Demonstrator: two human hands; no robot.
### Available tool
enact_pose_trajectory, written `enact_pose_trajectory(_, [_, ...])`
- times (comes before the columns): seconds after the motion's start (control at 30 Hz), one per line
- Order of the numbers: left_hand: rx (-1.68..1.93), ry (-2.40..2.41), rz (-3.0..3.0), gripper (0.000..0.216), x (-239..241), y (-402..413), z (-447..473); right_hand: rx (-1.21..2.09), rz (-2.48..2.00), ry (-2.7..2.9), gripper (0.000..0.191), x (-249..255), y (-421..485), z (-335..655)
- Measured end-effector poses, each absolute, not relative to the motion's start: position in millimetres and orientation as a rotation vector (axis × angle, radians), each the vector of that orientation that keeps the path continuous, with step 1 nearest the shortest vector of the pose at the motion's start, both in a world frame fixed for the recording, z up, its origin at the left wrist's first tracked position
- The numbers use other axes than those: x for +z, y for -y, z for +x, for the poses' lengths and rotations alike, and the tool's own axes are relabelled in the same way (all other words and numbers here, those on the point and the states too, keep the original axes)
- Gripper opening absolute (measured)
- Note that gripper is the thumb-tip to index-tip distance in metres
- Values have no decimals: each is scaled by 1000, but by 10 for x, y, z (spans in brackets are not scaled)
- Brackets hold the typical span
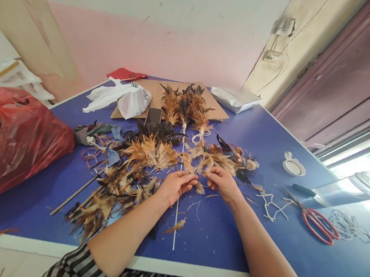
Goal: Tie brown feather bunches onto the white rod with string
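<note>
My left hand (175,185) and my right hand (221,182) meet over the middle of a blue table (228,244). Both pinch the stems of a small cluster of tan and brown feathers (199,162) that fans away from my fingers. A large loose heap of brown, tan and black feathers (131,168) lies just left of my left hand. Tied feather bundles (186,106) rest farther back on a sheet of cardboard (216,109). More loose feathers (234,157) spread to the right of the cluster.
Red-handled scissors (317,221) and white string scraps (271,205) lie to the right, with a white lid (293,166) beyond. A red plastic bag (14,142) sits at the left edge. A white bag (124,97), a phone (154,115), thin sticks (78,192) and rubber bands (90,153) lie behind.
</note>
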State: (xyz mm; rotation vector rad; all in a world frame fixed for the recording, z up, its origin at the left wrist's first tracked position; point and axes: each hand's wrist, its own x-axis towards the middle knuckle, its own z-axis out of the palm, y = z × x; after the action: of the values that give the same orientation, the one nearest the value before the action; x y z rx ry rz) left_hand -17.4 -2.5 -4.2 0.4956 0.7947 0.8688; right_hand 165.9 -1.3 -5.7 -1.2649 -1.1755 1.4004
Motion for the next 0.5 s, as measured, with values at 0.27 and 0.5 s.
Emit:
enact_pose_trajectory(0.27, [976,-836,597,9,-82,-12,-176,1257,-1327,1297,24,14,73,1535])
enact_pose_trajectory(0.5, [1039,-875,732,16,-42,14,-152,1294,-1271,1313,21,86,149,1419])
